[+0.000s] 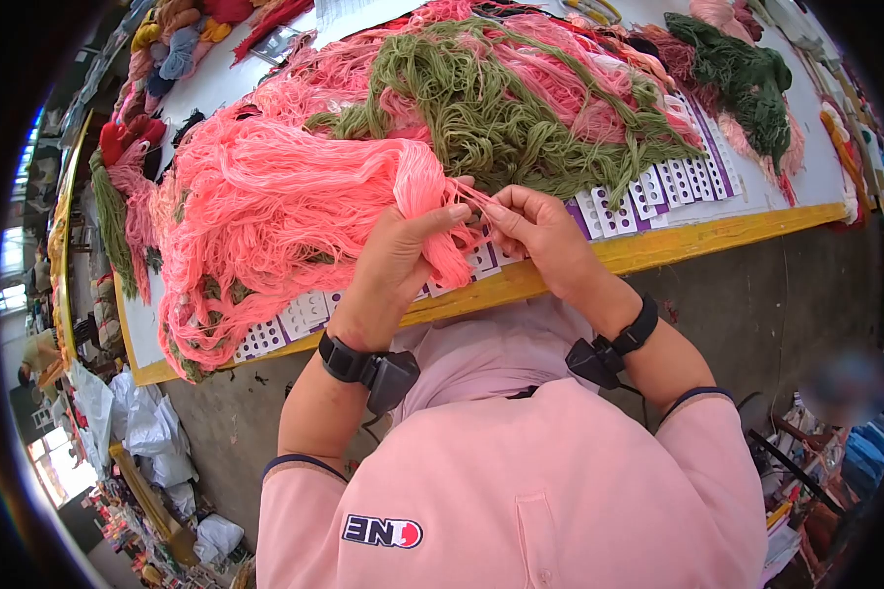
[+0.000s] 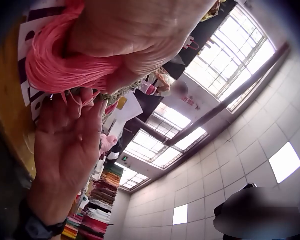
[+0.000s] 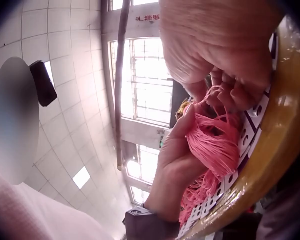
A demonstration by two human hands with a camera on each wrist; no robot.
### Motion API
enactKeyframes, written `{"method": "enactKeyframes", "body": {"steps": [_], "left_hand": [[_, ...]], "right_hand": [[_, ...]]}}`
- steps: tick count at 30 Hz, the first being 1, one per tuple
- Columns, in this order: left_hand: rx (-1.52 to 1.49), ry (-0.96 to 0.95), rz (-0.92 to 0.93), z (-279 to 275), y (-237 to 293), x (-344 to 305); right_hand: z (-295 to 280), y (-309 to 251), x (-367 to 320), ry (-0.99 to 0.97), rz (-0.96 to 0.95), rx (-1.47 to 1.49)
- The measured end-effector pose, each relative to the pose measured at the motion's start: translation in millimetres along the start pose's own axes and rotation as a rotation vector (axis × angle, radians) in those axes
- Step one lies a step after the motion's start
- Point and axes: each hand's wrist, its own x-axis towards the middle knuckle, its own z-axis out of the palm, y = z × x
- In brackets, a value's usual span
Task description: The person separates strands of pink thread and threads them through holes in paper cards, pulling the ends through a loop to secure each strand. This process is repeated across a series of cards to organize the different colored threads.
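A thick hank of bright pink yarn [image 1: 295, 182] stretches over the pile on the table, its near end looped down by the table edge. My left hand [image 1: 398, 250] grips this end, thumb over the front of the bundle. Close at its right, my right hand [image 1: 540, 231] pinches a few pink strands [image 1: 471, 193] drawn out of the hank. In the right wrist view these thin strands [image 3: 215, 92] run from the bundle to the curled fingers. The left wrist view shows the folded yarn loop [image 2: 55, 65] beside both hands; the left palm hides part of it.
Olive green yarn [image 1: 481, 98] lies tangled over more pink yarn behind the hands. White cards with punched holes [image 1: 658, 187] line the table's near side, along a yellow wooden edge [image 1: 717, 236]. Dark green yarn [image 1: 746, 88] sits at the back right, with mixed skeins [image 1: 177, 49] back left.
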Motion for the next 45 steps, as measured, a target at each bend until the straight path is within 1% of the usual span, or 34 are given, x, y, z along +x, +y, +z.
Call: {"method": "enactKeyframes", "body": {"steps": [1,4,7,10,11,14,17,20,23,29,32,38,44,45], "left_hand": [[-0.005,-0.003,0.003,-1,-1,1],[-0.013,-0.011,-0.007,-2,-3,3],[0.004,-0.015,-0.041,-9,-1,5],[-0.004,-0.017,-0.043,-11,-6,9],[-0.011,-0.018,-0.035,-10,-7,9],[-0.060,-0.017,-0.010,-10,-6,8],[-0.134,0.069,0.004,-1,-1,2],[0.031,-0.020,0.054,-3,-4,-2],[0.022,-0.052,0.053,-3,-3,-3],[0.022,-0.041,0.055,1,-1,-4],[0.163,-0.104,0.095,-7,-7,-1],[0.117,-0.071,0.070,-3,-5,-3],[0.111,-0.099,0.053,-5,-5,-3],[0.121,-0.091,0.061,-5,-5,-3]], "right_hand": [[0,-1,-1,0.006,0.018,-0.016],[3,-1,1,-0.044,-0.051,-0.155],[2,0,3,0.049,-0.085,-0.034],[10,7,6,0.002,-0.093,-0.046],[10,9,5,-0.036,-0.082,-0.114],[7,9,7,-0.042,-0.081,-0.076],[7,2,0,-0.042,-0.070,-0.052],[4,4,-1,-0.057,-0.079,0.045],[3,4,0,-0.082,-0.069,0.088],[-2,1,-2,-0.069,-0.068,0.001],[-5,4,-1,-0.084,-0.070,0.030],[-2,2,-1,-0.061,-0.064,0.037],[-5,3,0,-0.079,-0.054,0.061],[-4,2,0,-0.078,-0.057,0.029]]}}
